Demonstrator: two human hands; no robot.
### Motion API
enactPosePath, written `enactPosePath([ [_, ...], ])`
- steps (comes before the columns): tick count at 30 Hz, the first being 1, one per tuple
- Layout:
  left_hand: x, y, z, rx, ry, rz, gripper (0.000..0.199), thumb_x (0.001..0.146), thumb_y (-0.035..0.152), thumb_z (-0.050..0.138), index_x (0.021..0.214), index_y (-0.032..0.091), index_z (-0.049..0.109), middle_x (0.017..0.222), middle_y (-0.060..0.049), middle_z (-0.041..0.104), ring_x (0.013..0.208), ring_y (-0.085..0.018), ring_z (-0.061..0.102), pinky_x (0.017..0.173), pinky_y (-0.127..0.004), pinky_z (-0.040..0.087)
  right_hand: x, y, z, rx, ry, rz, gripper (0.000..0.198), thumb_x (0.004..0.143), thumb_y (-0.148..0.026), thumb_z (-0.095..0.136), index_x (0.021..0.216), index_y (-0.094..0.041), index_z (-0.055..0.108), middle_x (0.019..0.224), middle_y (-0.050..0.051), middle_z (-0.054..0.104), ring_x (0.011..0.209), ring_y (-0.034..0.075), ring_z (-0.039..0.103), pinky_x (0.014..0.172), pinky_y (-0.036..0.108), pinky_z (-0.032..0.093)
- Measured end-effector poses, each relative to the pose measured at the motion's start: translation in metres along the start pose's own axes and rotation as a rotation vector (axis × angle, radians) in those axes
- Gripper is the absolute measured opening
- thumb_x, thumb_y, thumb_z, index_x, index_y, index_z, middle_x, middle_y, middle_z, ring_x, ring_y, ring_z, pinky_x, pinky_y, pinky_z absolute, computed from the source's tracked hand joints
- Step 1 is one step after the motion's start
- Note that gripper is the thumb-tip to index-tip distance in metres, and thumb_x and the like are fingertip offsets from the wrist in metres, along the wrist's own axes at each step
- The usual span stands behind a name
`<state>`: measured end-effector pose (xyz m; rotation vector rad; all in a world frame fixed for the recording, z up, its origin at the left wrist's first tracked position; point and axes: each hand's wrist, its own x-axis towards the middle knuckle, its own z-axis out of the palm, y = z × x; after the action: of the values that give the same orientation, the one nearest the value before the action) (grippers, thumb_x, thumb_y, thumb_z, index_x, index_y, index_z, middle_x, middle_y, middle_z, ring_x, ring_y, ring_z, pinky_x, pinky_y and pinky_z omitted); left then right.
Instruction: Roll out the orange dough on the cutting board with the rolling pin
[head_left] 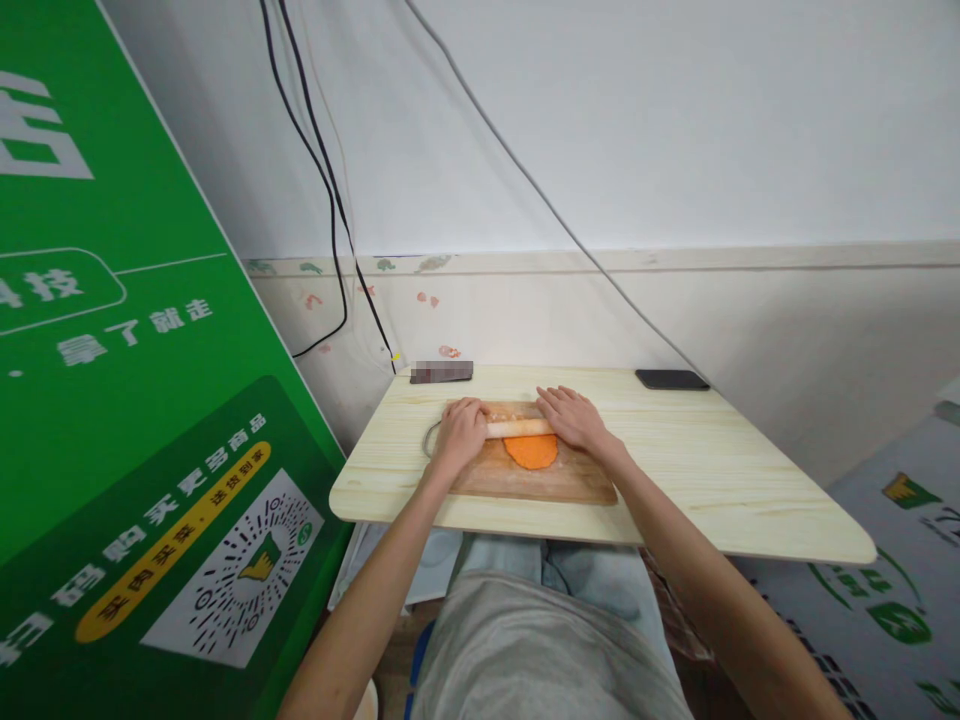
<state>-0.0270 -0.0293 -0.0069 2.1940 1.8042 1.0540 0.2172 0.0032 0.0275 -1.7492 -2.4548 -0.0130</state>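
Observation:
A pale wooden rolling pin (517,428) lies crosswise over a wooden cutting board (540,488). My left hand (463,432) covers the pin's left end, its fingers bent down around it. Over the right end rests my right hand (574,415), palm down with fingers stretched forward and slightly spread. Under and in front of the pin is a flat, rounded piece of orange dough (531,452); the pin hides its far edge. Light flour-like traces show on the board.
The board sits on a light wood-grain table (720,490). A black phone (671,380) lies at the back right, and a blurred dark object (442,373) at the back left. A green printed panel (172,400) stands left. Cables (330,190) hang along the wall.

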Motion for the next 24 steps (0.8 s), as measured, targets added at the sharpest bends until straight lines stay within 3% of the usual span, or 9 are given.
enactPosePath([
  [9, -0.001, 0.003, -0.001, -0.012, 0.011, 0.026, 0.034, 0.093, 0.009, 0.042, 0.091, 0.020, 0.074, 0.107, -0.008, 0.078, 0.108, -0.024, 0.068, 0.110, -0.040, 0.045, -0.042, -0.018, 0.001, -0.095, 0.139, 0.103, 0.059, 0.113, -0.038, 0.020, 0.159, -0.014, 0.048, 0.164, 0.013, 0.050, 0.157, 0.031, 0.036, 0.126, 0.055, 0.028],
  [15, -0.003, 0.006, -0.003, -0.045, 0.031, 0.020, 0.034, 0.091, 0.008, 0.042, 0.094, 0.019, 0.074, 0.105, -0.009, 0.078, 0.106, -0.025, 0.069, 0.110, -0.041, 0.046, -0.067, -0.027, 0.002, -0.109, 0.204, 0.113, 0.061, 0.111, -0.032, 0.018, 0.153, -0.004, 0.053, 0.158, 0.021, 0.055, 0.154, 0.031, 0.041, 0.125, 0.053, 0.030],
  [24, -0.005, 0.009, -0.006, -0.032, 0.026, -0.004, 0.037, 0.092, 0.007, 0.042, 0.101, 0.020, 0.075, 0.107, -0.007, 0.079, 0.108, -0.024, 0.069, 0.111, -0.039, 0.046, -0.108, -0.048, 0.015, -0.044, 0.297, 0.146, 0.067, 0.111, -0.037, 0.016, 0.155, -0.001, 0.050, 0.159, 0.024, 0.052, 0.154, 0.032, 0.042, 0.125, 0.051, 0.031],
])
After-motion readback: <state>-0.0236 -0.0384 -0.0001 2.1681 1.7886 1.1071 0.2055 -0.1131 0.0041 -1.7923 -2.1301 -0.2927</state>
